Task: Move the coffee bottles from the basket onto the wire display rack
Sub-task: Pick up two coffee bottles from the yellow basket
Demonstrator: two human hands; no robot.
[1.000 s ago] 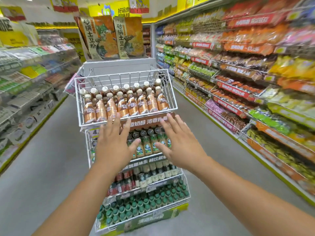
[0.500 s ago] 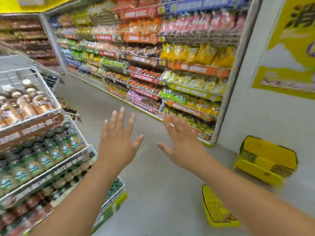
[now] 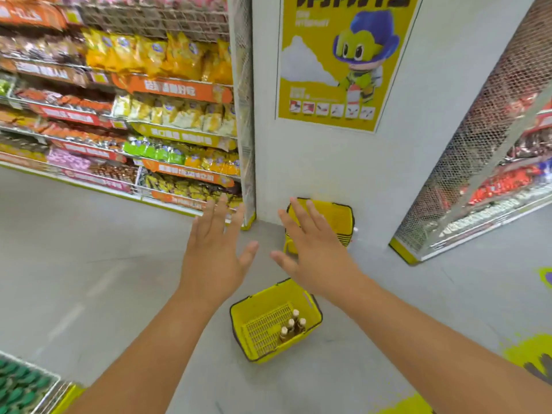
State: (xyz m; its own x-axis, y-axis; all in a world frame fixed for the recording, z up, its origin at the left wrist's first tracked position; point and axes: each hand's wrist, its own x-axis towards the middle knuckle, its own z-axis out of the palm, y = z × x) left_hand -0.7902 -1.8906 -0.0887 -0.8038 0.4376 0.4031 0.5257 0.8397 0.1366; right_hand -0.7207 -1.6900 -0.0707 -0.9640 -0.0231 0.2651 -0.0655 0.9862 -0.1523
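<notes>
Head view shows the yellow plastic shopping basket (image 3: pixel 274 319) sitting on the grey floor, near and a bit right of centre, with four brown coffee bottles with pale caps (image 3: pixel 292 325) standing bunched together toward its right side, so there's stuff left to move. Left hand (image 3: pixel 215 258) and right hand (image 3: pixel 313 254) both hover out in front with fingers spread flat, holding nothing, well above the basket and not touching it. The wire display rack (image 3: pixel 44 380) only pokes in at the near left corner, with green caps in it, so how full its coffee tier is I can't tell from here. Farther off by the white wall there's a stack of yellow baskets (image 3: pixel 334 224) under a yellow cartoon poster (image 3: pixel 343 61), and snack shelves (image 3: pixel 119 115) run along the far left. My guess: mid-task, four bottles to go, next up is reaching down for them
</notes>
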